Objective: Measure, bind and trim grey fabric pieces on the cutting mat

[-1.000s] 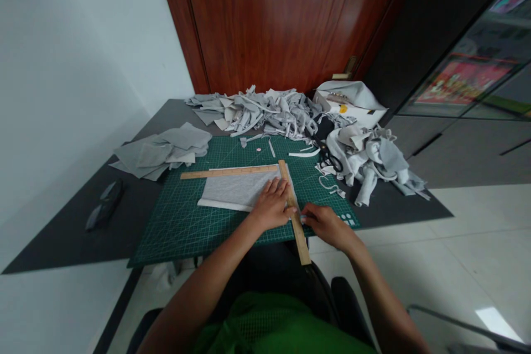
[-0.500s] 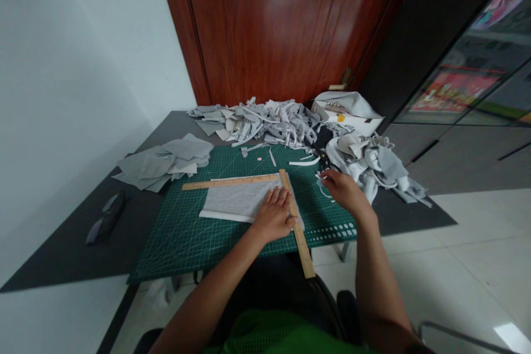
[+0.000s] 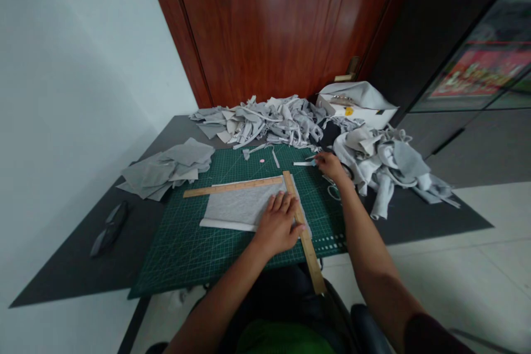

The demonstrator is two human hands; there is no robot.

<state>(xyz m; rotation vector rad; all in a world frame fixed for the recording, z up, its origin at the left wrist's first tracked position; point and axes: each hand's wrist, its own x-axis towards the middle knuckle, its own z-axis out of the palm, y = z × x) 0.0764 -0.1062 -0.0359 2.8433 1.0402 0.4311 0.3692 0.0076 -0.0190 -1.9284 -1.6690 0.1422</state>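
Observation:
My left hand (image 3: 280, 224) lies with its fingers stretched out on a folded grey cloth (image 3: 232, 207), its fingertips and thumb against a wooden ruler (image 3: 309, 249). That ruler runs over the cloth's right end and past the mat's front edge. A second wooden ruler (image 3: 224, 188) lies along the cloth's back edge. The cloth rests on a green cutting mat (image 3: 178, 249). Farther back on the right, my right hand (image 3: 327, 165) is closed at a small light blue piece, by the end of a white strip (image 3: 302, 164).
Grey scraps (image 3: 274, 121) are heaped along the back. More cloth (image 3: 373, 160) and a white box (image 3: 365, 114) stand at the right. Flat grey pieces (image 3: 170, 168) lie at the left, with a dark case (image 3: 108, 229) in front. A pink piece (image 3: 261, 161) sits on the mat.
My right hand has moved back and to the left, toward the white strip. My left hand stays on the cloth and ruler. The view has shifted slightly.

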